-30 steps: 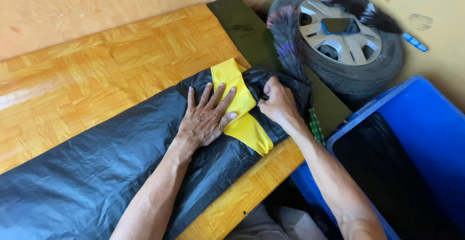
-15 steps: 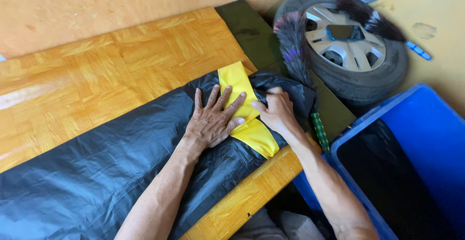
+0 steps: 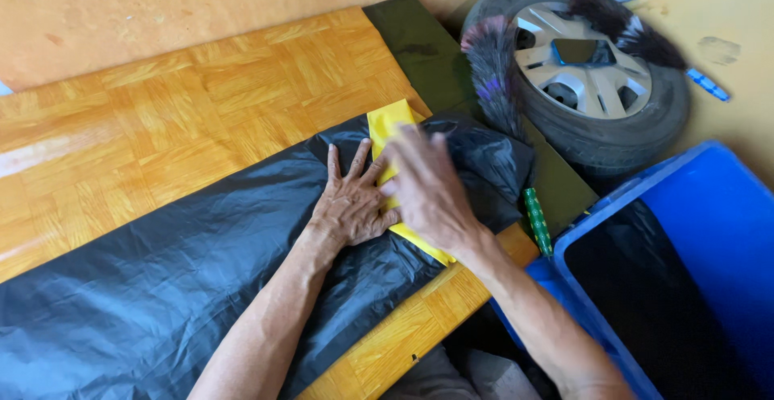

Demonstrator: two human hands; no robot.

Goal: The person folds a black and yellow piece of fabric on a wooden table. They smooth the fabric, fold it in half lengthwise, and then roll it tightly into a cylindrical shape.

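- Pressing flat on the black plastic bag [image 3: 161, 287], the left hand [image 3: 355, 202] lies palm down with its fingers spread wide, holding nothing; its fingertips reach the edge of the yellow band [image 3: 389, 126].
- Hovering just over the yellow band, the right hand [image 3: 427, 186] is blurred, palm down with fingers loosely extended; whether it pinches the plastic cannot be told.
- The black plastic bag is thin, glossy and finely wrinkled, stretched in a long strip across the wooden board [image 3: 161, 118] from the lower left to the hands, where it bunches into softer folds.
- The yellow band is smooth, flat plastic, a narrow strip crossing the bag's bunched end; one end shows above the hands, the other pokes out below the right wrist.
- The wooden board has a varnished parquet pattern of small orange-brown blocks with a sheen.
- A dark green sheet [image 3: 427, 53] lies matte and flat beyond the board's far edge.
- A car wheel [image 3: 597, 77], with a silver spoked rim in a black rubber tyre, lies flat on the floor, with two fluffy feather dusters [image 3: 496, 73] resting across it.
- A blue plastic bin [image 3: 709, 206], smooth-walled with a black liner, stands at the right.
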